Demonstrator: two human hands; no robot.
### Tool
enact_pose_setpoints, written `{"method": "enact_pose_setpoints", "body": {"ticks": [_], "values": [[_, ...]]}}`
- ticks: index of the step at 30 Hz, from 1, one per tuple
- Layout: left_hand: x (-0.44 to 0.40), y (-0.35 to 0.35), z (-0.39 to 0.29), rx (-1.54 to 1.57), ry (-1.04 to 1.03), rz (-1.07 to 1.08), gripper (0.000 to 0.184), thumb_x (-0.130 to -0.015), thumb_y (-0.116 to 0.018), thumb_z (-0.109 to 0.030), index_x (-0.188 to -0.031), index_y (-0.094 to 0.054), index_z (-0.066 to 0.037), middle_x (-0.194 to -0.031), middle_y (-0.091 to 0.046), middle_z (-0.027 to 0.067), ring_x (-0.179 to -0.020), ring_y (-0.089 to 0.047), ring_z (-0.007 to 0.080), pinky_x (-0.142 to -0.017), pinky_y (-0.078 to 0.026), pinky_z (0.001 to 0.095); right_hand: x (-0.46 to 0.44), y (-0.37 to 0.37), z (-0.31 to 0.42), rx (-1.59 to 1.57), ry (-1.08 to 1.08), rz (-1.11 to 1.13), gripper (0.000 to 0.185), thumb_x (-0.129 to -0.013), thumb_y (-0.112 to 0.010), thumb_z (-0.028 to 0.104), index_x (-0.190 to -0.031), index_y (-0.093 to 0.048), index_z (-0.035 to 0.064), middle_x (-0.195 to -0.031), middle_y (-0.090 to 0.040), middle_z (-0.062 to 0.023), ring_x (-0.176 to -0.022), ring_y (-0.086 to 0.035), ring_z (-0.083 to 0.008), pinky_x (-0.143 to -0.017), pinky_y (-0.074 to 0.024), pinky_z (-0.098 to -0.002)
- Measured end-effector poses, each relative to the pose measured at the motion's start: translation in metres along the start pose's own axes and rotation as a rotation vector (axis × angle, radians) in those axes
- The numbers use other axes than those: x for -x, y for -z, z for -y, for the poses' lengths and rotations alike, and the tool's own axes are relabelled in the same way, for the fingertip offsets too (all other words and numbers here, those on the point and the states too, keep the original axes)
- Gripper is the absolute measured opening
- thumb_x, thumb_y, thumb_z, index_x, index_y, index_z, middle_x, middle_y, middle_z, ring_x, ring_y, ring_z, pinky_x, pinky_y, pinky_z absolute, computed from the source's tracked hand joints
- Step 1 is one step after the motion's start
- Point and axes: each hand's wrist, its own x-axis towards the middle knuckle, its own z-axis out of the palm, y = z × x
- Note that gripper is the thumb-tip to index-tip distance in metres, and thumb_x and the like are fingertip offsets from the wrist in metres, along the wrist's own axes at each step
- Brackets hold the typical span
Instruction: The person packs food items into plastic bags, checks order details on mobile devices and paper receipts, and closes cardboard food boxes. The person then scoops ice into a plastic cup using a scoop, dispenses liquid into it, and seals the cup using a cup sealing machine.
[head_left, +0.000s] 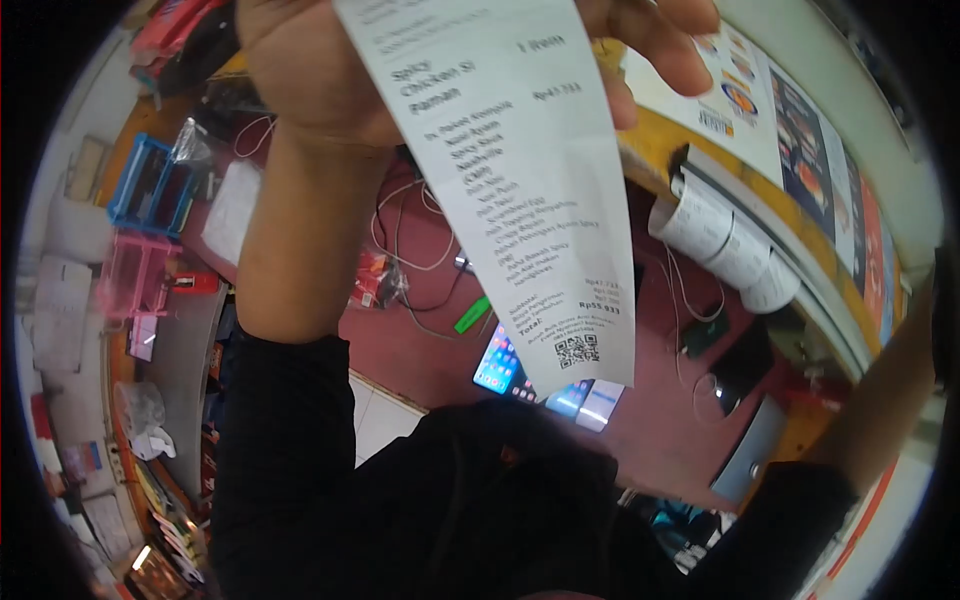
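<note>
A long printed receipt [535,200] hangs close in front of me, with several lines of text and a square code near its lower end. My left hand [315,75] is at the top with its palm behind the paper. Bent fingers show past the receipt's right edge, and the hand is closed on the paper's upper part, though the exact grip is cut off by the frame. Below, two lit phones [497,365] lie on the red tabletop, partly covered by the receipt. On the right my bare forearm [890,390] reaches out of the frame, so my right hand is not visible.
A green marker [472,314] and tangled white cables [412,258] lie on the red table [400,355]. Curled printed slips [715,235] hang at the right, near a dark device [740,370]. Blue [150,185] and pink baskets [135,272] stand left.
</note>
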Motion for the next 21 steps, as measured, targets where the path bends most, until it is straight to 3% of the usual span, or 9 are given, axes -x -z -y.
{"method": "enact_pose_setpoints", "body": {"ticks": [1, 4, 5, 6, 8, 10, 13, 15, 21], "values": [[0.003, -0.006, 0.002, 0.023, 0.000, 0.003, 0.043, -0.085, -0.057, -0.045, -0.100, -0.049, -0.006, -0.117, -0.045, 0.0382, -0.119, -0.046, 0.0577, -0.090, -0.051, 0.0565, 0.065, 0.009, 0.031, -0.069, -0.220, 0.279, 0.032, -0.071, -0.055, 0.004, -0.101, -0.052, -0.0044, -0.087, -0.049, -0.0135, -0.069, -0.053, -0.0194, -0.072, -0.0591, -0.0562], [0.015, -0.027, 0.012, -0.077, -0.026, -0.009, 0.036, -0.085, -0.058, -0.041, -0.097, -0.049, -0.008, -0.116, -0.046, 0.0391, -0.120, -0.045, 0.0591, -0.094, -0.049, 0.0578, 0.269, 0.004, 0.115, -0.476, -0.844, 0.906, 0.112, -0.060, -0.089, 0.050, -0.141, -0.035, -0.0051, -0.132, -0.052, -0.0199, -0.114, -0.059, -0.0254, -0.084, -0.0529, -0.0349], [0.019, -0.031, 0.010, -0.104, 0.114, -0.013, 0.029, -0.085, -0.058, -0.035, -0.094, -0.050, -0.009, -0.120, -0.047, 0.0376, -0.121, -0.047, 0.0549, -0.096, -0.048, 0.0578, 0.313, 0.006, 0.130, -0.562, -1.050, 0.997, 0.130, -0.049, -0.089, 0.059, -0.144, -0.028, -0.0050, -0.139, -0.045, -0.0213, -0.122, -0.053, -0.0295, -0.087, -0.0534, -0.0395], [0.028, -0.048, 0.022, -0.080, 0.108, -0.005, 0.029, -0.085, -0.058, -0.035, -0.094, -0.050, -0.009, -0.120, -0.047, 0.0376, -0.121, -0.047, 0.0549, -0.096, -0.048, 0.0578, 0.347, -0.011, 0.163, -0.923, -1.430, 0.659, 0.123, -0.059, -0.091, 0.045, -0.151, -0.019, 0.0040, -0.137, -0.043, -0.0132, -0.122, -0.051, -0.0257, -0.094, -0.0520, -0.0428], [0.050, -0.092, 0.058, -0.687, 0.273, -0.443, 0.045, -0.081, -0.061, -0.050, -0.093, -0.043, -0.010, -0.114, -0.052, 0.0241, -0.092, -0.062, 0.0287, -0.081, -0.051, 0.0385, 0.385, -0.027, 0.177, -1.203, -1.458, 0.302, 0.081, -0.092, -0.064, 0.038, -0.151, -0.018, 0.0071, -0.136, -0.045, -0.0149, -0.122, -0.051, -0.0285, -0.095, -0.0510, -0.0446], [0.082, -0.101, 0.096, -0.873, 0.207, -0.419, 0.029, -0.092, -0.054, -0.035, -0.096, -0.046, -0.007, -0.113, -0.053, 0.0204, -0.095, -0.057, 0.0238, -0.080, -0.048, 0.0348, 0.406, -0.037, 0.190, -1.159, -1.509, -0.016, 0.062, -0.101, -0.047, 0.034, -0.151, -0.021, 0.0076, -0.134, -0.048, -0.0145, -0.120, -0.052, -0.0278, -0.094, -0.0511, -0.0455], [0.119, -0.129, 0.135, -1.204, 0.355, -0.425, 0.027, -0.091, -0.057, -0.028, -0.099, -0.047, -0.005, -0.111, -0.053, 0.0166, -0.096, -0.057, 0.0278, -0.082, -0.046, 0.0368, 0.434, -0.047, 0.192, -1.166, -1.545, -0.137, 0.050, -0.102, -0.041, 0.037, -0.142, -0.035, 0.0071, -0.129, -0.052, -0.0107, -0.119, -0.054, -0.0237, -0.100, -0.0445, -0.0466], [0.145, -0.144, 0.160, -1.741, 0.409, -0.457, 0.032, -0.086, -0.062, -0.026, -0.105, -0.048, -0.003, -0.115, -0.052, 0.0160, -0.105, -0.052, 0.0345, -0.090, -0.041, 0.0427, 0.461, -0.047, 0.193, -1.129, -1.586, -0.059, 0.048, -0.102, -0.041, 0.039, -0.137, -0.040, 0.0060, -0.126, -0.054, -0.0098, -0.117, -0.055, -0.0222, -0.103, -0.0419, -0.0414], [0.202, -0.210, 0.222, -1.865, 0.643, -0.587, 0.027, -0.085, -0.061, -0.022, -0.100, -0.047, -0.005, -0.128, -0.047, 0.0207, -0.114, -0.045, 0.0408, -0.100, -0.032, 0.0493, 0.520, -0.019, 0.214, -1.221, -1.785, 0.032, 0.047, -0.102, -0.040, 0.041, -0.132, -0.046, 0.0045, -0.123, -0.057, -0.0101, -0.114, -0.057, -0.0221, -0.101, -0.0434, -0.0397]]}}
